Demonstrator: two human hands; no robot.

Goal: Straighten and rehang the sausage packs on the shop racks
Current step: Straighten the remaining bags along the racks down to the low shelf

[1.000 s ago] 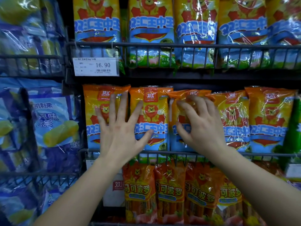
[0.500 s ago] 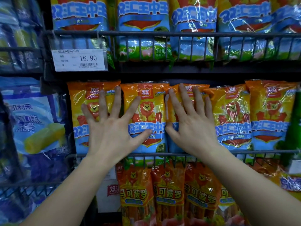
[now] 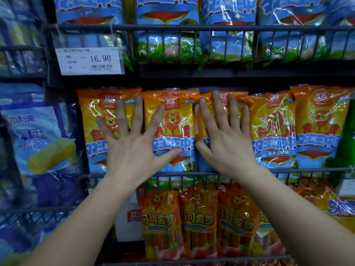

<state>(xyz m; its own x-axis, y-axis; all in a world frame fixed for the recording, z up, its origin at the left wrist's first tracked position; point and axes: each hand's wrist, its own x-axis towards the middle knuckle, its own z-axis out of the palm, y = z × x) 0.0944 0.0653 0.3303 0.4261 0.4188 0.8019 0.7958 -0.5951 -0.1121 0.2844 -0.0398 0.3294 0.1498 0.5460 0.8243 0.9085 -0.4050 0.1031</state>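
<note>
A row of orange, yellow and blue sausage packs with a lion picture stands in the middle wire rack [image 3: 307,170]. My left hand [image 3: 132,143] lies flat with fingers spread across the first pack [image 3: 92,131] and the second pack [image 3: 172,116]. My right hand [image 3: 224,139] presses flat on the third pack [image 3: 201,121], which is turned slightly sideways and mostly hidden under the hand. Two more packs [image 3: 272,131] stand upright to its right. Neither hand grips anything.
Above, a rack of the same packs [image 3: 167,35] carries a 16.90 price tag [image 3: 90,60]. Below hang red-orange sausage packs [image 3: 161,217]. Blue corn-sausage bags [image 3: 38,135] fill the left rack. A green item [image 3: 345,141] stands at the right edge.
My right hand went from curled fingers on the third pack's top to lying flat against it. My left hand stayed spread. The view shifted slightly right and down.
</note>
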